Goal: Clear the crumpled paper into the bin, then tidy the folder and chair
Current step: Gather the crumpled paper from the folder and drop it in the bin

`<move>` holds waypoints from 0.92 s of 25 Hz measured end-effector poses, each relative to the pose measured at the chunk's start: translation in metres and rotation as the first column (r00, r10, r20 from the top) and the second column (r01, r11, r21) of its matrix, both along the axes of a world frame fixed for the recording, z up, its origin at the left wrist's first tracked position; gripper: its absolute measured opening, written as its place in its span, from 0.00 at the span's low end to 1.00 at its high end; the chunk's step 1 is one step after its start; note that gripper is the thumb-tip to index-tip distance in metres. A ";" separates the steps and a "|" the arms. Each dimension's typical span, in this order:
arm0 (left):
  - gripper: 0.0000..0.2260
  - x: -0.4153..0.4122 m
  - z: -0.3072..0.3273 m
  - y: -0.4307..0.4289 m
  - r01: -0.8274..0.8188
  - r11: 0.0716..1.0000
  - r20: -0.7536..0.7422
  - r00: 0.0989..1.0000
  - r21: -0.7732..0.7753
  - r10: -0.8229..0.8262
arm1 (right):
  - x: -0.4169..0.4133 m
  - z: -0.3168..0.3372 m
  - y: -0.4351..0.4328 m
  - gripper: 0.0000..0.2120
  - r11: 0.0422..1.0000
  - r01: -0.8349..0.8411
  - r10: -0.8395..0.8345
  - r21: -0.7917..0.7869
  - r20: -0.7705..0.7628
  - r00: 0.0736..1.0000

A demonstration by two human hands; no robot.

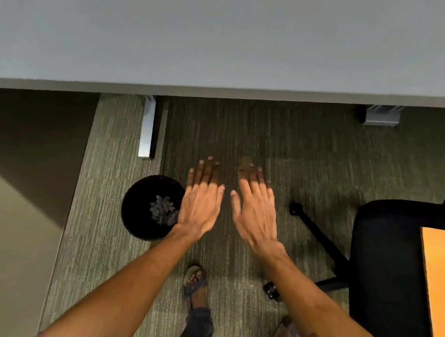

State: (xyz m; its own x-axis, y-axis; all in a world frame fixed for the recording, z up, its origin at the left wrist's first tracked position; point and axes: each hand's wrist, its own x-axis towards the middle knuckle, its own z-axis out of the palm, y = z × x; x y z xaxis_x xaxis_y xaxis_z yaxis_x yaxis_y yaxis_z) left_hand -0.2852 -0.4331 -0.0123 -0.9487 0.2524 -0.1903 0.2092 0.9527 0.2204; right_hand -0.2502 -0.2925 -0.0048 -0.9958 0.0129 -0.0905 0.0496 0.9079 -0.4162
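A round black bin point(139, 208) stands on the carpet under the desk's front edge, and a crumpled paper ball point(161, 209) lies inside it. My left hand point(201, 199) hovers flat, palm down, fingers spread, over the bin's right rim. Just to its right my right hand point(254, 210) is held the same way and is also empty. The black office chair point(387, 270) stands at the right, its wheeled base legs reaching toward the middle. An orange folder point(443, 290) lies on the chair seat at the right edge.
A grey desk top point(231, 36) fills the upper half, with a metal leg point(148, 126) on the left and a bracket point(382, 116) at the right. A beige wall point(4, 199) borders the left. My sandalled feet point(195, 284) stand on the striped carpet.
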 end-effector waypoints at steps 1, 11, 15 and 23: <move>0.25 0.003 0.001 0.015 0.025 1.000 0.000 1.000 0.010 -0.025 | 0.005 0.001 0.016 0.25 1.000 0.016 -0.015 0.007 -0.012 1.000; 0.26 0.035 0.012 0.185 0.269 0.957 -0.010 0.963 0.109 -0.269 | 0.071 0.012 0.178 0.29 0.955 0.295 -0.295 -0.017 -0.028 0.955; 0.27 0.052 0.012 0.253 0.374 0.918 0.003 0.926 0.135 -0.378 | 0.101 0.015 0.240 0.29 0.915 0.403 -0.403 -0.005 -0.026 0.915; 0.27 0.096 0.008 0.377 0.557 0.812 0.029 0.822 0.175 -0.569 | 0.184 0.004 0.350 0.29 0.782 0.623 -0.624 0.026 0.019 0.781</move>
